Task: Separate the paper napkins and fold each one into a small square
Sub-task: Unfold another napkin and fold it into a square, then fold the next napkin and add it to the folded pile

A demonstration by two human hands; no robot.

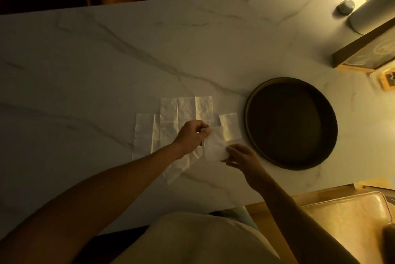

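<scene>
Dimly lit, the marble table (128, 54) carries a dark tray (290, 123) — both hands, left (191, 135) and right (241, 155), pinch one napkin (213, 146)

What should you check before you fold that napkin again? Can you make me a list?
1. Both hands hold the napkin: ok, left hand pinches its top, right hand its lower corner.
2. Only one layer held: cannot tell.
3. Its edges line up: cannot tell, it is crumpled.
4. Bare table to press it flat on: ok.
5. Other napkins out of the way: not ok, they lie right beneath the hands.
6. Round tray clear of the hands: ok.
</scene>
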